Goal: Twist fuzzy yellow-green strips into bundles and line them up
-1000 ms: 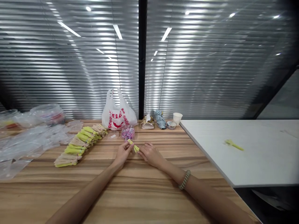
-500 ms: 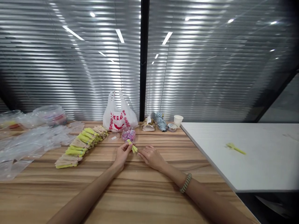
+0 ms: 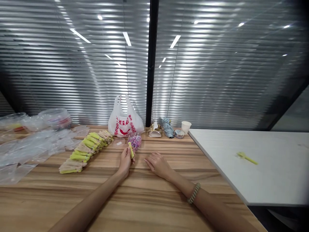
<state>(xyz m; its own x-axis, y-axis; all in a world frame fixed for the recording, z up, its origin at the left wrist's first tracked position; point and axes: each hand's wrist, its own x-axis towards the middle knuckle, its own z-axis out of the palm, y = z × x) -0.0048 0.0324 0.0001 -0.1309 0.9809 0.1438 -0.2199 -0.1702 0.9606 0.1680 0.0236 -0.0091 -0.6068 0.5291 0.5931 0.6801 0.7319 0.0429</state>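
My left hand grips a small yellow-green bundle and holds it upright just in front of a clear tub of pink and purple rubber bands. A little to the right, my right hand rests flat on the wooden table, fingers apart, holding nothing. A braided band circles my right wrist. Left of my hands, a long row of yellow-green and beige bundles lies on the table.
A white plastic bag with red print stands at the back. Beside it are a gold foil packet, a folded grey cloth, a small tin and a paper cup. Clear plastic bags pile at left. A white table carries one yellow-green piece.
My right hand has let go of the bundle and settled flat on the table. My left hand has lifted the bundle upright and drawn it slightly left, toward the tub.
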